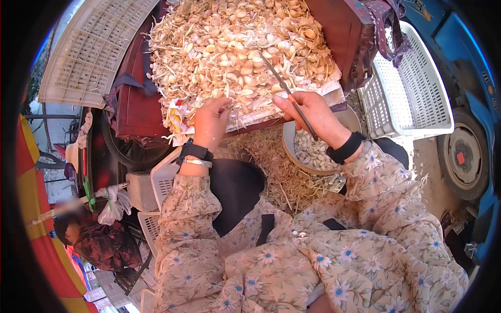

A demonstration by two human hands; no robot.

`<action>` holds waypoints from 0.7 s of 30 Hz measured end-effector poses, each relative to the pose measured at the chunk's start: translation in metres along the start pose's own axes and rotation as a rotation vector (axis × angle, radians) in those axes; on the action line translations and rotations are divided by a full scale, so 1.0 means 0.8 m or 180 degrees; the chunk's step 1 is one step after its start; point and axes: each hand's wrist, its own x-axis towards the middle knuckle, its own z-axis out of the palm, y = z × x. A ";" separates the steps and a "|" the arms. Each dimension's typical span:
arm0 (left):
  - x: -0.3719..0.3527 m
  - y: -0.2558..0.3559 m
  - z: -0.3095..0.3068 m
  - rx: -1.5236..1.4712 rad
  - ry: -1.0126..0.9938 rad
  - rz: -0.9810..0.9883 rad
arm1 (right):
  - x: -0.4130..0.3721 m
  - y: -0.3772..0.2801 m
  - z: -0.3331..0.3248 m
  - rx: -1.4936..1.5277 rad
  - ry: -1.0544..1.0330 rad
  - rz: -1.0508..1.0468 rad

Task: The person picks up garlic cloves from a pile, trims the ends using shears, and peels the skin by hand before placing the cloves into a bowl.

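A wide heap of garlic (pixel 235 57), mixed with loose skins and dry stalks, covers the raised surface before me. My right hand (pixel 315 117) grips a thin dark metal rod-like tool (pixel 276 74), its far end reaching over the garlic. At the heap's near edge, my left hand (pixel 211 122) has its fingers curled together; whatever they may hold is hidden. Below my right hand, a round tub (pixel 288 141) contains pale peeled-looking cloves (pixel 311 151), partly covered by my wrist.
Dry husks (pixel 279 180) litter the ground between my knees. A white plastic basket (pixel 417 83) stands at right, beside a blue vehicle (pixel 464 47) with a wheel (pixel 463 154). A pale crate (pixel 94 52) leans at upper left. Another person (pixel 107 242) is at lower left.
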 end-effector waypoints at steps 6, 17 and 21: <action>0.023 -0.013 0.012 0.0370 -0.0455 -0.0068 | 0.000 0.008 0.001 -0.0178 0.0021 0.0001; -0.011 0.000 -0.008 -0.0756 -0.0037 -0.0863 | -0.002 0.018 0.011 -0.0353 -0.0136 -0.0141; -0.029 0.020 -0.029 -0.3850 -0.0228 -0.1621 | -0.015 0.003 0.015 -0.0718 -0.0314 -0.0217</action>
